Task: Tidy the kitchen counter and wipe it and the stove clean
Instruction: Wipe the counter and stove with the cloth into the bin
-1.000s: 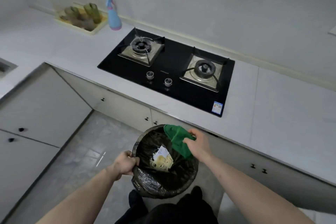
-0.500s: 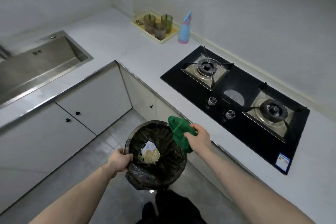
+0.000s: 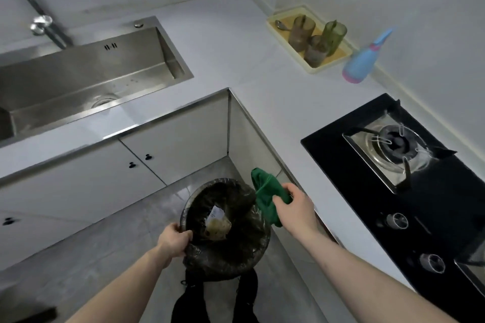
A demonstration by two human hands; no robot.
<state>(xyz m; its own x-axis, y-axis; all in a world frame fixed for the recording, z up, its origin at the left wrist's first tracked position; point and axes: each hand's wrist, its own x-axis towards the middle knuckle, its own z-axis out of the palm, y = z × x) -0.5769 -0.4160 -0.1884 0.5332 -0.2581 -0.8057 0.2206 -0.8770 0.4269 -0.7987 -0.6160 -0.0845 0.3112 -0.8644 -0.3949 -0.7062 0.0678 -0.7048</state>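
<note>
The left hand [image 3: 174, 240] grips the near rim of a bag-lined trash bin [image 3: 228, 257]; the right hand [image 3: 295, 206] grips a bunched green cloth [image 3: 265, 196] at its far rim. Best kept level, cloth clear of the scraps [image 3: 217, 225] inside.

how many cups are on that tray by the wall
3, all on the pale yellow rectangular tray: a brownish translucent plastic cup at the back, a green translucent cup to its right, another brownish cup in front. None looks hidden.

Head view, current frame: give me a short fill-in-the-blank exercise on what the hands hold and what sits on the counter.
1. The left hand grips the rim of the ____.
2. The right hand holds a ____ cloth.
3. The tray holds ____ cups.
4. The spray bottle stands between the tray and the ____.

Missing words: trash bin; green; three; stove
</note>
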